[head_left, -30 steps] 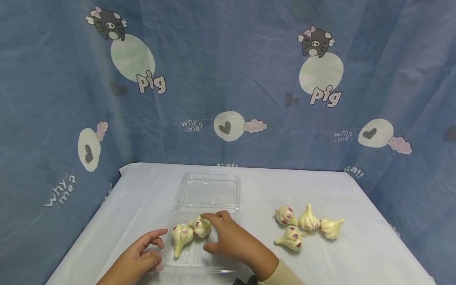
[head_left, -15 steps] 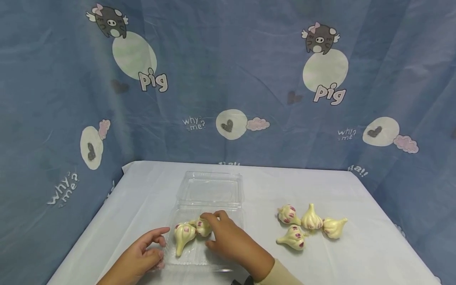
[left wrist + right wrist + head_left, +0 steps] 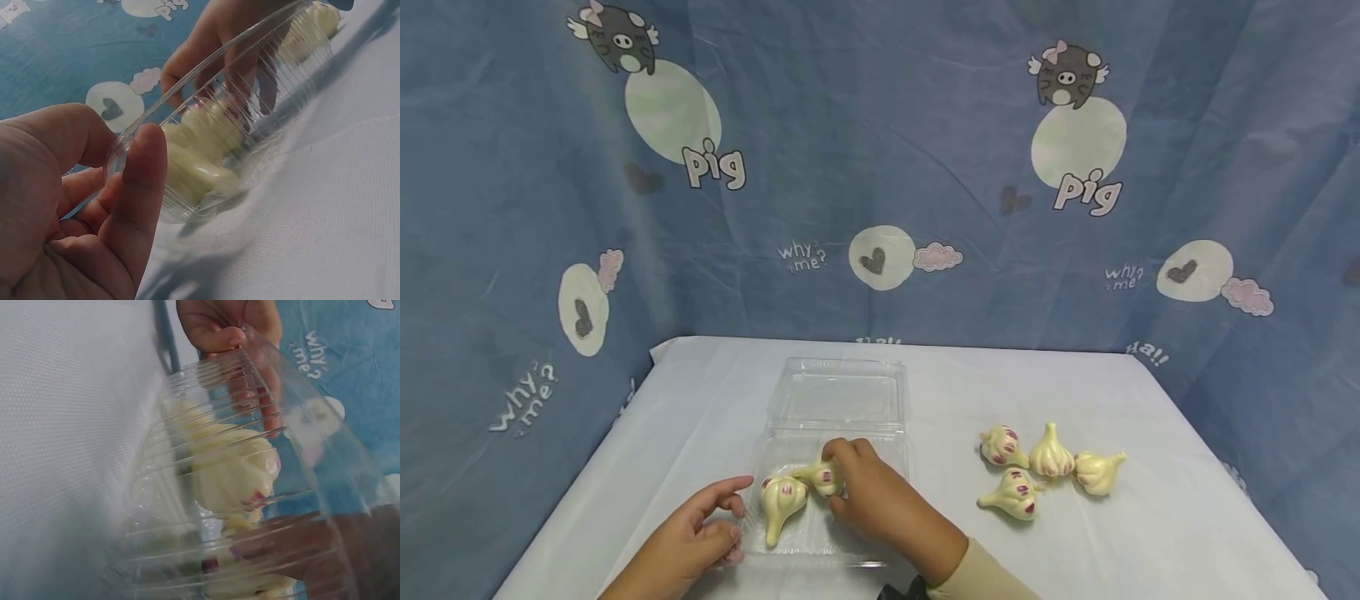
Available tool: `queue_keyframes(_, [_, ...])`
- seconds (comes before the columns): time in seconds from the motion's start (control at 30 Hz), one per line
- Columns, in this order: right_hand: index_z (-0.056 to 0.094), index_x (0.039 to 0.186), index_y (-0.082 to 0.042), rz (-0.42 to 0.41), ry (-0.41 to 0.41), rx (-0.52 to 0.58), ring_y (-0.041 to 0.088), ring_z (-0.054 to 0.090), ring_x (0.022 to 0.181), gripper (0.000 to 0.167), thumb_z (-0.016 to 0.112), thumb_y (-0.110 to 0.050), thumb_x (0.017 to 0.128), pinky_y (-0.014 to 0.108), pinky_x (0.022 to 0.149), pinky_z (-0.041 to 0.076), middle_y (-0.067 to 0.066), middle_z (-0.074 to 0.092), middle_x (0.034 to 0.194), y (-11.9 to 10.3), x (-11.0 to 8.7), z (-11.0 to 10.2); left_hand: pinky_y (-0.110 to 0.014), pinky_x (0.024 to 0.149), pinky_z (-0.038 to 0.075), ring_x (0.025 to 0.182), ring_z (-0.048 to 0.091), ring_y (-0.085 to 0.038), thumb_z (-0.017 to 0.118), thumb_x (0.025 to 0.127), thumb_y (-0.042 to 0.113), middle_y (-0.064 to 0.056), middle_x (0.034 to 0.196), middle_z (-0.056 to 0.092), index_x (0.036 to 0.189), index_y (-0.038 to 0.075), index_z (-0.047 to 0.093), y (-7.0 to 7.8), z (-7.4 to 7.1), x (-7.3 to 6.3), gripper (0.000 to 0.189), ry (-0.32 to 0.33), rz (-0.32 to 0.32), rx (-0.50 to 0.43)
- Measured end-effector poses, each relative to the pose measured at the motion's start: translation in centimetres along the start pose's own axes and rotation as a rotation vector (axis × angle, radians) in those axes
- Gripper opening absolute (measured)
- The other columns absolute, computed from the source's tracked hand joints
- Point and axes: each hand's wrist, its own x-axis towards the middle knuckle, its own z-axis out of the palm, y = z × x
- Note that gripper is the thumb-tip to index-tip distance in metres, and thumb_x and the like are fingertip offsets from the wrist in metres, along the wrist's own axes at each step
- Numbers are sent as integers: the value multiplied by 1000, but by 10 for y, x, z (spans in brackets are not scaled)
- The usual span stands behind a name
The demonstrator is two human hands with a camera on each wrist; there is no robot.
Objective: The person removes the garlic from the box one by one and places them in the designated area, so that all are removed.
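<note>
A clear plastic clamshell box [image 3: 842, 396] lies with its lid folded back. In its base are two garlic bulbs, pale with purple-red marks. The left bulb [image 3: 784, 497] has its long stem toward the person. My right hand [image 3: 880, 500] reaches over the box's right side and holds the other bulb [image 3: 823, 477] between thumb and fingers, its stem pointing left. At the near left corner my left hand [image 3: 688, 537] pinches the rim; in the left wrist view, thumb [image 3: 142, 162] and index finger stand on either side of the box's edge.
Several more garlic bulbs [image 3: 1015, 493] lie in a cluster on the white tablecloth [image 3: 1150, 550] to the right of the box. A blue printed curtain [image 3: 880, 150] hangs behind the table and along its sides.
My right fingers and thumb have closed in on the right bulb, which has turned slightly in the box. The left hand keeps its place at the rim.
</note>
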Motion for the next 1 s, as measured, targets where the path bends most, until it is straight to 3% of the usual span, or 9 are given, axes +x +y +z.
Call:
queue_keyframes(0.2, [52, 131, -24, 3, 22, 3, 16, 64, 93, 49, 81, -19, 92, 33, 78, 57, 13, 58, 127, -1, 3, 3, -33, 76, 58, 80, 63, -13, 55, 103, 3, -10, 120, 40, 162, -8, 18, 0, -1, 0, 71, -4, 27, -6])
queue_keyframes(0.5, [54, 128, -23, 20, 22, 50, 12, 59, 88, 46, 78, -16, 90, 30, 75, 54, 10, 57, 124, 0, 2, 5, -34, 77, 59, 79, 61, -14, 59, 101, 7, -13, 121, 39, 162, -5, 22, 5, 4, -2, 72, 46, -28, 18])
queue_keyframes(0.83, [58, 128, -24, 8, 43, 45, 17, 62, 101, 49, 80, -13, 85, 36, 85, 56, 10, 61, 126, 0, 2, 4, -33, 76, 59, 79, 63, -15, 60, 101, 9, -14, 122, 40, 161, -5, 25, 2, 5, -1, 70, 84, -35, 58])
queue_keyframes(1.0, [58, 127, -22, -2, 51, 66, 15, 60, 99, 49, 78, -9, 84, 33, 82, 55, 10, 60, 124, 0, 2, 4, -34, 75, 59, 78, 63, -16, 61, 101, 9, -15, 122, 41, 161, -4, 26, 3, 5, -1, 71, 86, -41, 58])
